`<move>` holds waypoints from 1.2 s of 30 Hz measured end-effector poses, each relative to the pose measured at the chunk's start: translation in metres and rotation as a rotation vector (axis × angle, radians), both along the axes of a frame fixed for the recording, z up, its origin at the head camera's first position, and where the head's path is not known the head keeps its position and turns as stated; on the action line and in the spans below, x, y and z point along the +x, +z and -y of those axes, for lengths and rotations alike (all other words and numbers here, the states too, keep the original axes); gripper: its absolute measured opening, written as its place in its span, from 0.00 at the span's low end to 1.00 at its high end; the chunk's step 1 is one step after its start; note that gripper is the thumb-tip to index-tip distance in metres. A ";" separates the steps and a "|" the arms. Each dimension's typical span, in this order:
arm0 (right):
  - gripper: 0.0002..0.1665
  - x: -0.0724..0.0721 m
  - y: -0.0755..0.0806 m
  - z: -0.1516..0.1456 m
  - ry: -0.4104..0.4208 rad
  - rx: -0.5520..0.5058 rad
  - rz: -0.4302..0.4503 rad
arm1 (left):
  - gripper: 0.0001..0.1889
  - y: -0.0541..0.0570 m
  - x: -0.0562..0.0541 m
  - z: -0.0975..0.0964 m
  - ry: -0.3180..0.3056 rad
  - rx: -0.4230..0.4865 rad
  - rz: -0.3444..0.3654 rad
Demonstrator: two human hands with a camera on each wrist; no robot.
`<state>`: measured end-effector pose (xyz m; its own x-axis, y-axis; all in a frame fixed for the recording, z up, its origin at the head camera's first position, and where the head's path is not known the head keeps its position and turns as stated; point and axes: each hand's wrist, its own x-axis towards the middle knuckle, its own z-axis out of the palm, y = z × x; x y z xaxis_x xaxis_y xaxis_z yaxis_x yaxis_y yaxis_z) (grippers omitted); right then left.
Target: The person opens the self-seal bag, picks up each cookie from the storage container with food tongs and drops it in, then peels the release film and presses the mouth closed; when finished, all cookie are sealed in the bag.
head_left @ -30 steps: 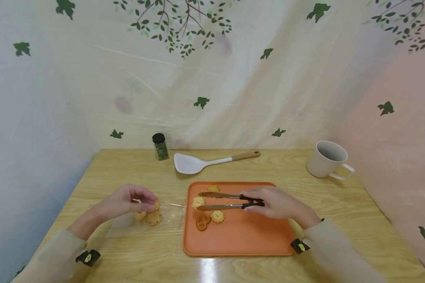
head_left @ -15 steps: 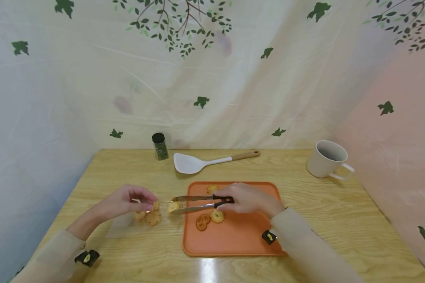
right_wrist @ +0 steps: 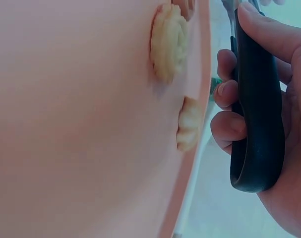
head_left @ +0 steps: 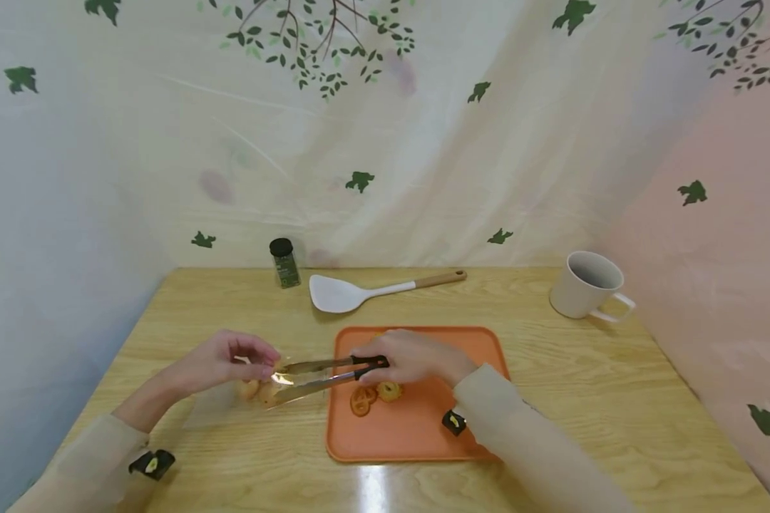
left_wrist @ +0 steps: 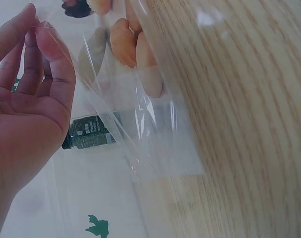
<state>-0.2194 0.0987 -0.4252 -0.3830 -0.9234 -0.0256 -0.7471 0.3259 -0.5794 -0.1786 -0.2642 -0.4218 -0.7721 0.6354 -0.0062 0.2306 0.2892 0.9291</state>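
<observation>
My left hand (head_left: 231,362) pinches the edge of a clear plastic bag (left_wrist: 150,126) between thumb and fingertips. Inside the bag are several cookies (left_wrist: 123,43), seen through the film in the left wrist view. My right hand (head_left: 413,356) grips black-handled metal tongs (head_left: 321,387), fingers wrapped around the handle (right_wrist: 259,109). The tongs reach left past the tray's edge, their tips at the bag beside my left fingertips. On the orange tray (head_left: 417,436) lie a pretzel-shaped cookie (head_left: 361,405) and a round cookie (head_left: 390,391). Another cookie (right_wrist: 189,124) is mostly hidden behind my right hand in the head view.
Behind the tray lies a white spatula (head_left: 336,293) with a wooden handle. A black-capped spice jar (head_left: 285,265) stands at the back left, and a pale mug (head_left: 580,288) at the back right. Patterned sheeting (head_left: 423,178) hangs around the wooden table (head_left: 282,470).
The tongs took a round cookie from the tray's left side and carried it left to the bag. My right hand moved left with them; my left hand stayed at the bag.
</observation>
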 end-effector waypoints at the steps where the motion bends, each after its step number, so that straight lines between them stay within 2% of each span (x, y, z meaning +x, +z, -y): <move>1: 0.08 -0.001 0.000 0.004 0.001 0.006 0.003 | 0.11 0.000 0.000 0.000 0.002 0.002 -0.004; 4: 0.11 -0.001 0.000 0.014 0.006 0.013 0.002 | 0.11 -0.001 0.000 0.000 0.006 0.003 -0.018; 9: 0.16 -0.002 0.001 0.028 0.031 0.028 -0.062 | 0.11 0.000 0.000 0.001 0.001 0.001 -0.026; 16: 0.32 -0.002 0.000 0.041 0.002 0.109 -0.027 | 0.14 0.001 0.000 0.002 -0.014 0.001 -0.020; 22: 0.32 0.000 0.000 0.044 -0.007 0.114 -0.023 | 0.14 0.000 0.002 0.002 -0.012 0.005 -0.027; 27: 0.30 0.000 0.000 0.042 0.006 0.101 -0.058 | 0.12 -0.001 0.002 0.002 -0.021 0.016 -0.035; 32: 0.29 -0.001 -0.001 0.040 0.005 0.089 -0.072 | 0.12 -0.002 0.001 -0.001 -0.006 -0.003 -0.057; 36: 0.23 -0.003 -0.001 0.038 0.028 0.061 -0.097 | 0.12 -0.002 0.000 -0.003 -0.003 -0.004 -0.044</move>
